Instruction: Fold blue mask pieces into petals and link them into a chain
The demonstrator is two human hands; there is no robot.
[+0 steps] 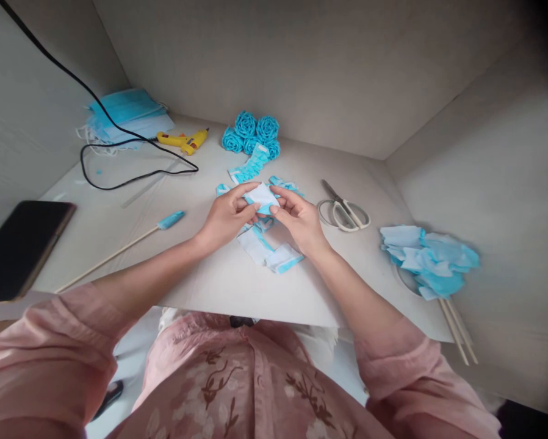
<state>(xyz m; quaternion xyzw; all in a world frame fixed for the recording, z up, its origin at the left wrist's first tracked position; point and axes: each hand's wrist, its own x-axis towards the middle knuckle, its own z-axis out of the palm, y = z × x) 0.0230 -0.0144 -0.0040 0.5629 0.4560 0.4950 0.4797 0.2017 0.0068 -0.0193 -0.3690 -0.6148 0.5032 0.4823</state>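
Pinching: left grip [223,214] and right grip [302,221], closed on a white-and-blue piece [263,196]
Piece position: between both grips, over the worktop [201,286]

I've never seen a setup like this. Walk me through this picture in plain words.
There is no machine here: these are a person's bare hands, seen from a camera worn on the head, looking forward and down. So the left hand is on your left, the right hand on your right. Together they hold a small white-and-blue piece by its edges. On the table, beyond the hands, sit blue rolled flowers, a yellow glue gun and stacked face masks. Scissors lie to the right; a blue-tipped stick lies to the left.
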